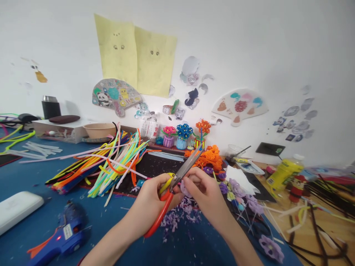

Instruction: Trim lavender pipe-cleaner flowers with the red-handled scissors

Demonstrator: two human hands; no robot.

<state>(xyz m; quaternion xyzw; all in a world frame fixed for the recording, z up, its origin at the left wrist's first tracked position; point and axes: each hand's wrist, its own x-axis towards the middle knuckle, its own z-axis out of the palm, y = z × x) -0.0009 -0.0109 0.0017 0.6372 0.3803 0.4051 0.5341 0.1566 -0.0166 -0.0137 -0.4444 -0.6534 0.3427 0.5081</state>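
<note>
My left hand (149, 197) is wrapped round a pair of scissors (161, 218) with red and yellow handles. Their blades (188, 162) point up and to the right, passing close above the fingers of my right hand. My right hand (203, 188) is closed in a pinch on a small light purple flower (185, 189), mostly hidden by the fingers. Left fingertips reach under it, and I cannot tell whether they touch it. Purple fuzz clippings (180, 216) lie scattered on the blue mat (116, 236) below both hands.
Bundled pipe cleaners (119, 162) lie left of centre. A blue glue gun (65, 236) with a red light sits at lower left. Orange flowers (209, 157) lie behind my hands, purple flowers (251, 201) to the right. Small potted flowers (183, 136) stand by the wall near a yellow bottle (285, 171).
</note>
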